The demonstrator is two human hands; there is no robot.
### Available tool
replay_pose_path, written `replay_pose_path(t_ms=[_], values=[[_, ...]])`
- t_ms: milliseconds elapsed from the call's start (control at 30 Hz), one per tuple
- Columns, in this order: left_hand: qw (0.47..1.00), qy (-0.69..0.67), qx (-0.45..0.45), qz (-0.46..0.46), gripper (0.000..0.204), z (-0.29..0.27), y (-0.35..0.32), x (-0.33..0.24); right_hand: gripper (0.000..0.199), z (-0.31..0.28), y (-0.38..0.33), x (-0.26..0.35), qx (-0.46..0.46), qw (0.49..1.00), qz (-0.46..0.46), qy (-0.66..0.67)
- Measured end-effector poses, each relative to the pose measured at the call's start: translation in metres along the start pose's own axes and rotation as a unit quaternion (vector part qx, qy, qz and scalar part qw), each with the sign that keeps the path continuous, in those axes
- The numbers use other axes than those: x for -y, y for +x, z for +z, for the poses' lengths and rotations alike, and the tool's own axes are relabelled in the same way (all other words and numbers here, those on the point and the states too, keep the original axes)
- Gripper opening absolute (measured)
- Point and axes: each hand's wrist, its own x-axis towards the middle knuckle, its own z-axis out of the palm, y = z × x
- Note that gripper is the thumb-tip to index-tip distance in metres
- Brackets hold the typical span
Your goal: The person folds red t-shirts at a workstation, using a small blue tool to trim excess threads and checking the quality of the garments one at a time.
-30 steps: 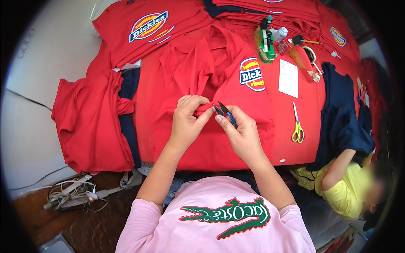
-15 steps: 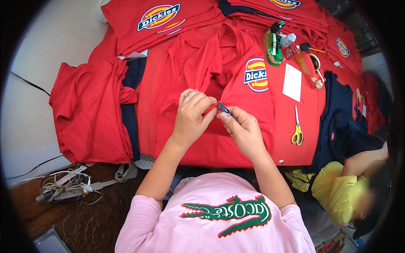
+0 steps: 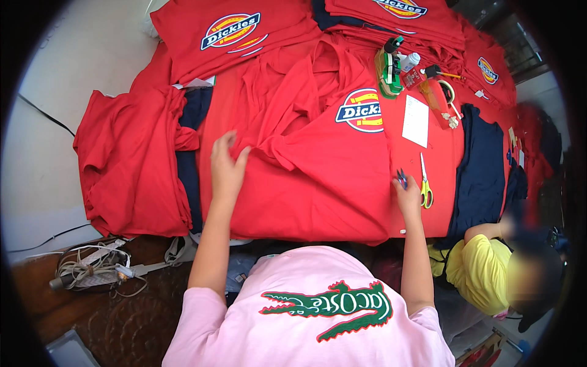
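Note:
A red T-shirt [image 3: 306, 202] with a round printed emblem lies spread in front of me, its neck opening toward the far side. Over the shirt's left part hovers my left hand [image 3: 226, 168], open, thumb apart from the fingers and nothing in it. At the shirt's right edge my right hand [image 3: 408, 197] is closed on small blue thread snips [image 3: 402, 178], their blades pointing away from me. Just right of that hand lies a pair of scissors [image 3: 426, 194] with yellow-green handles.
Folded red shirts [image 3: 238, 37] are stacked at the back. A crumpled red garment [image 3: 131, 165] lies left, dark blue cloth [image 3: 480, 165] right. Beyond the scissors are a white paper [image 3: 416, 122] and a green tape dispenser [image 3: 389, 73]. A person in a yellow top [image 3: 480, 269] is at lower right.
Both hands have left the shirt's neck area and moved apart: the left one to the left, opening, the right one to the right and nearer, still with the snips. The held cloth was let go.

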Motion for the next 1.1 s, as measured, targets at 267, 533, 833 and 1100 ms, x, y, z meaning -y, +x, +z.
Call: replay_pose_path(t_ms=[267, 533, 833, 1100], values=[[0.976, 0.086, 0.047, -0.192, 0.038, -0.069, -0.188, 0.066, 0.037, -0.011, -0.014, -0.066, -0.076, 0.997, 0.008, -0.011], [0.964, 0.036, -0.004, -0.262, 0.03, -0.069, -0.24, 0.053, 0.054, 0.016, -0.055, 0.052, -0.088, 0.953, -0.283, 0.061], [0.96, 0.02, -0.098, 0.26, 0.017, -0.089, -0.202, -0.142, 0.061, 0.012, -0.176, 0.237, 0.237, 0.768, -0.582, 0.12], [0.893, -0.351, 0.275, -0.063, 0.051, 0.0, -0.194, -0.208, 0.035, -0.217, -0.198, 0.227, 0.117, 0.604, -0.543, 0.572]])
